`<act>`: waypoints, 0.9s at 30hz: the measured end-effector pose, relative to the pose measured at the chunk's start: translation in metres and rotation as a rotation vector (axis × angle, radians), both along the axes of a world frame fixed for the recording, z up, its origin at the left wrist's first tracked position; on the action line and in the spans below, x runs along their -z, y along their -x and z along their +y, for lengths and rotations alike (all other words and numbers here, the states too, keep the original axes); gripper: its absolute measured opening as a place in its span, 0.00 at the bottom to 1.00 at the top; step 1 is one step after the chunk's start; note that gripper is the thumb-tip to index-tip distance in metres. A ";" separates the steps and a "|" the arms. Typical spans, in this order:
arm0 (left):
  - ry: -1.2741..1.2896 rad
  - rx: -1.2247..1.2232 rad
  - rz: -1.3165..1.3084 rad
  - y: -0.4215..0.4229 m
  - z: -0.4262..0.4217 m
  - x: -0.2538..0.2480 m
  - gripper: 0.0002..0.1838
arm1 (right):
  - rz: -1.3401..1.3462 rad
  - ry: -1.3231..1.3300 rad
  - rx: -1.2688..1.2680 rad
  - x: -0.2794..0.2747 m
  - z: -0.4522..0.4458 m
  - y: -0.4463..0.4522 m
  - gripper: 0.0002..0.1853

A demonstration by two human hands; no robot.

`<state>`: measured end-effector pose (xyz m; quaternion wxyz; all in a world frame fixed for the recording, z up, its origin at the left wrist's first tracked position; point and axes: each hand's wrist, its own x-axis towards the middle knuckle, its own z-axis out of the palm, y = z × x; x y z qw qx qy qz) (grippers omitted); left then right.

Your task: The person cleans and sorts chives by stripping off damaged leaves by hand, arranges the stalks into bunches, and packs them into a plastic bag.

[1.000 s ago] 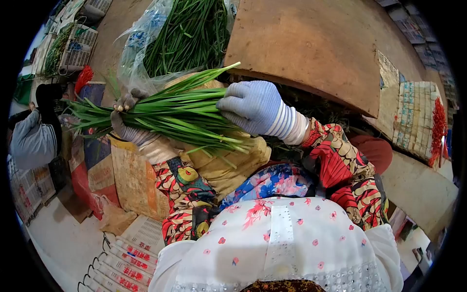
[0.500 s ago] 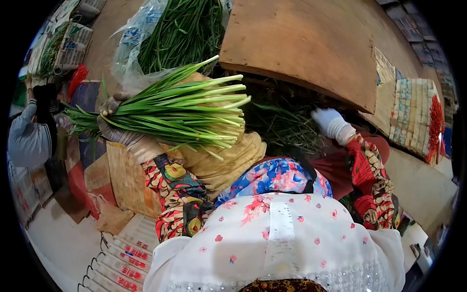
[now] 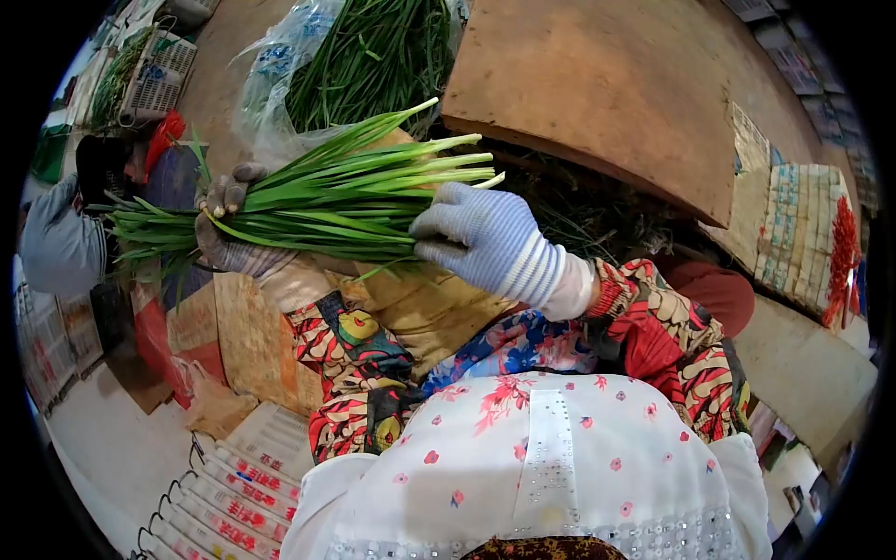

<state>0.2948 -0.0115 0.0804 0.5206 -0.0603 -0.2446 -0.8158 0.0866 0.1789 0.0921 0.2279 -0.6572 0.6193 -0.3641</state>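
Observation:
A bunch of garlic chives (image 3: 336, 191) lies across my lap, its pale stem ends pointing right. My left hand (image 3: 238, 219), in a soiled grey glove, is wrapped round the leafy part of the bunch. At the stem end is my right hand (image 3: 481, 233), in a striped glove; its fingers are closed against the lower stems and cover some of their ends. Whether it grips stems or only presses on them is partly hidden. A yellowish cloth (image 3: 429, 313) spreads over my lap under the bunch.
A clear plastic bag (image 3: 261, 107) at the back holds more green chives (image 3: 373, 70). A brown wooden board (image 3: 597, 103) stands right of it, with loose trimmings (image 3: 579, 210) below. Red ties (image 3: 840, 247) lie at the right. Another person's sleeve (image 3: 61, 238) shows at the left.
My right hand has come left from the trimmings beside my knee to the stem ends of the bunch. My left hand keeps its hold. The view has shifted slightly.

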 end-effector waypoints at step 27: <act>-0.065 -0.087 -0.121 0.006 0.012 -0.004 0.03 | 0.384 0.238 -0.147 -0.015 -0.019 0.019 0.07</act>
